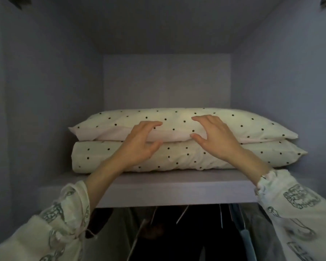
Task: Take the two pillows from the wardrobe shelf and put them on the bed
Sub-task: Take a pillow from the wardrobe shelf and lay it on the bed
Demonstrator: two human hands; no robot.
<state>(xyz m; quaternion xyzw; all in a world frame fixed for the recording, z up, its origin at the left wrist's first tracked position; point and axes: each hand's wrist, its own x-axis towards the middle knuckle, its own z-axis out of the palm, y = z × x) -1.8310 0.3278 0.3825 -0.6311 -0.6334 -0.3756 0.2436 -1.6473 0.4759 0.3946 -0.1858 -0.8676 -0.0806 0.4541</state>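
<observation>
- While two dotted pillows lie stacked on the wardrobe shelf (177, 187), the top pillow (177, 119) rests on the bottom pillow (177, 157).
- Left hand (139, 142) and right hand (215, 136) are spread open at the top pillow's front edge, gripping nothing.

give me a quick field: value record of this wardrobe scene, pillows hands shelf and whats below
top pillow: cream with black dots, lying flat on the other pillow
bottom pillow: same dotted fabric, resting on the shelf
shelf: pale board inside the wardrobe, holds both pillows
left hand: open, fingers spread at the front edge of the top pillow, thumb near the seam between the pillows
right hand: open, fingers curved over the top pillow's front
grasp: neither hand closed on a pillow yet
below shelf: dark hanging clothes
bed: not in view
</observation>
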